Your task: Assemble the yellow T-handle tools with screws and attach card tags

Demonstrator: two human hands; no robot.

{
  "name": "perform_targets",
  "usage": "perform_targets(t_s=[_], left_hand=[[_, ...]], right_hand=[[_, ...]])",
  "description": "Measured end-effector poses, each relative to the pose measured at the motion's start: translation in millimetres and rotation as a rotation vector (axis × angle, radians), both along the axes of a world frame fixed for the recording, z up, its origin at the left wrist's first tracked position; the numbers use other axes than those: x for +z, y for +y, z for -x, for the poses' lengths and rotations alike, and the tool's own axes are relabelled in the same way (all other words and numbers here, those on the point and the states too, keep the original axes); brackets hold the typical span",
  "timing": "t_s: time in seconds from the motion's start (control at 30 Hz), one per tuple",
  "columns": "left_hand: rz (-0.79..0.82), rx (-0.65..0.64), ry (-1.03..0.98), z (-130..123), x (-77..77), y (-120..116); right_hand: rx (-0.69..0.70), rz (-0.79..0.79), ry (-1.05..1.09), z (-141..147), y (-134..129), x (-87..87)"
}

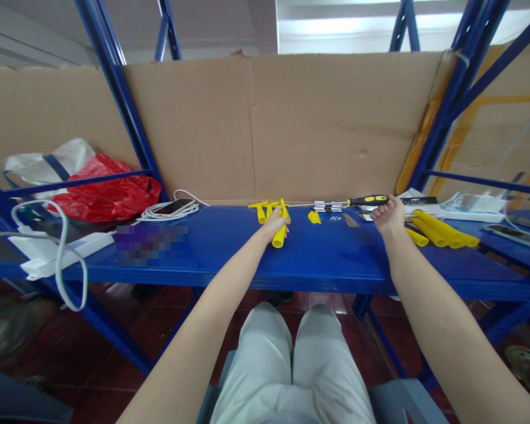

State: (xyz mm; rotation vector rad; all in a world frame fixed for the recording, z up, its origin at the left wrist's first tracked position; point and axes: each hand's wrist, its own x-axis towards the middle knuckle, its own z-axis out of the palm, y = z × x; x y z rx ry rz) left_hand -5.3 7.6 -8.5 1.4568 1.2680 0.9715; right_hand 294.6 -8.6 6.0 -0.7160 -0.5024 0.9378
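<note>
Closed round a yellow T-shaped plastic handle (279, 237), my left hand (275, 222) rests low over the blue shelf. Two similar yellow T-shaped pieces (261, 213) lie just beyond it. My right hand (389, 215) has its fingers curled at the butt of a black-and-yellow screwdriver (368, 201). The screwdriver's long thin shaft points left, toward the handle in my left hand; whether the tip touches it cannot be made out. Between my hands lie a small yellow piece (314, 218), striped black-and-white pieces (327, 206), tiny clear bits (335, 218) and thin metal strips (350, 220).
Several yellow tubes (441, 229) lie right of my right hand, near a white charger (481, 203) and a phone (519, 235). On the left are a coiled white cable (172, 210), power strip (70, 253) and red bag (108, 188). Cardboard (327, 123) walls the back between blue posts.
</note>
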Motion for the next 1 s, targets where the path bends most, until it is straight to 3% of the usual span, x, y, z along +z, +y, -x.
perform_targets(t_s=[0.27,0.43,1.0], left_hand=[[-0.03,0.024,-0.05,-0.2,3.0,-3.5],[-0.022,0.003,-0.074,-1.3,5.7,-5.7],[0.01,-0.024,-0.162,-2.7,1.8,-1.4]], right_hand=[[0.049,-0.002,-0.062,-1.1,2.6,-1.4],[-0.005,0.043,-0.104,-4.6,7.4,-4.4],[0.01,0.082,-0.033,-4.3,4.1,-4.5]])
